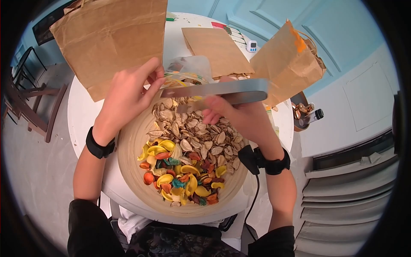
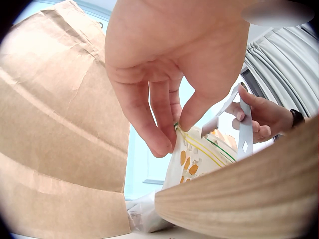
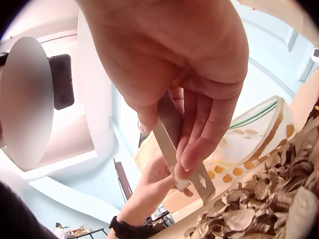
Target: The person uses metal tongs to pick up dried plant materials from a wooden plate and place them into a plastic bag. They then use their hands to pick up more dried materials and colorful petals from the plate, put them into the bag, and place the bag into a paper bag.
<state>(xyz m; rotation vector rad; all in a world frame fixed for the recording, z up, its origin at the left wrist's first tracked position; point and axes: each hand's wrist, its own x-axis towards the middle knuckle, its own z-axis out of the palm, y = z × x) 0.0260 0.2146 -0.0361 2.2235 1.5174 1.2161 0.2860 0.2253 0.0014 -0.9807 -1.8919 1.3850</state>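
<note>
My left hand (image 1: 132, 90) pinches the edge of a clear zip bag (image 2: 187, 162) with orange dots, beyond the far rim of a round wooden bowl (image 1: 128, 171). Metal tongs (image 1: 205, 89) are in the grip of my right hand (image 1: 242, 118), over the far part of the bowl. In the left wrist view the toothed tips of the tongs stand apart beside the bag's mouth. Beige dried petals (image 1: 199, 141) fill the bowl's far and right side. Yellow, orange and teal potpourri pieces (image 1: 190, 182) lie at its near side.
A tall brown paper bag (image 1: 115, 38) stands at the back left of the white table (image 1: 81, 124). A second paper bag (image 1: 218, 53) and a third, open one (image 1: 284, 64) are at the back right, near a small white timer (image 1: 252, 46).
</note>
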